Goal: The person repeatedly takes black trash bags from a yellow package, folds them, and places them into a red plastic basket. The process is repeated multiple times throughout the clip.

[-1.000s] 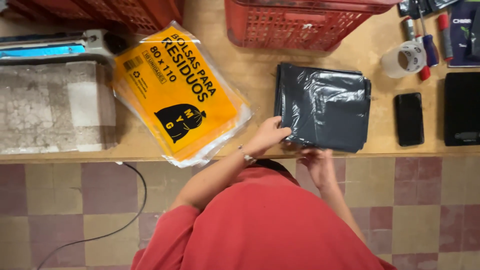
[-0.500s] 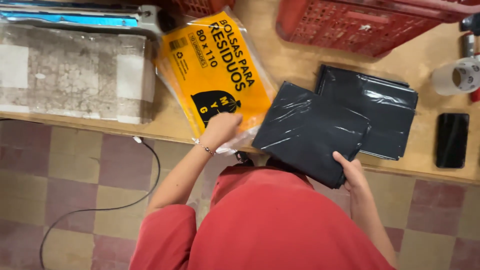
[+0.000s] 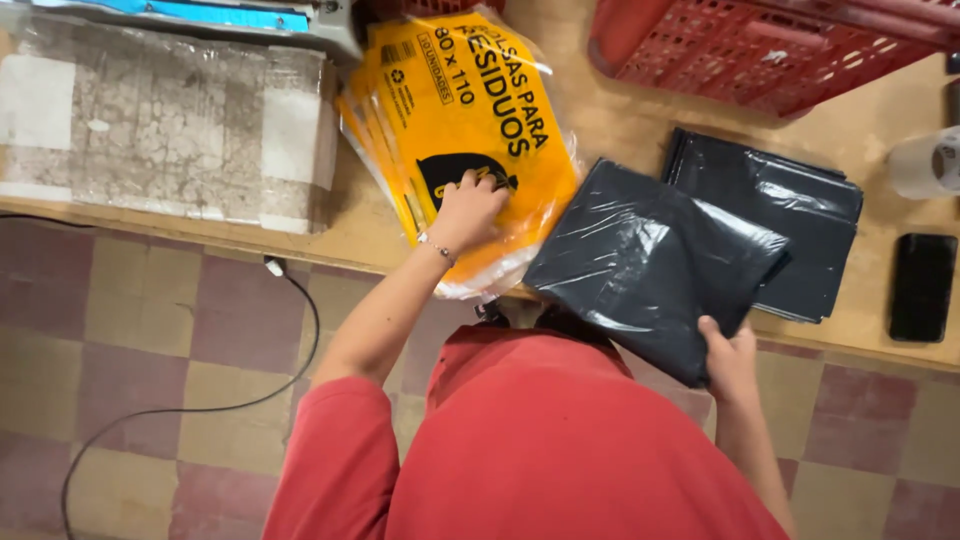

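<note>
The left hand (image 3: 468, 210) presses flat on a glossy yellow plastic packet (image 3: 470, 120) on the wooden surface (image 3: 620, 130), while the right hand (image 3: 730, 360) grips a folded, shiny black plastic bag (image 3: 650, 265).

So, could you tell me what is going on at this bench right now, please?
A person in a red top stands at a wooden bench. Their left hand presses down on a yellow packet of bags, while the right hand grips the near corner of a folded black bag lifted partly off the bench edge. More folded black bags lie behind it, near a red crate and a dark phone.
</note>
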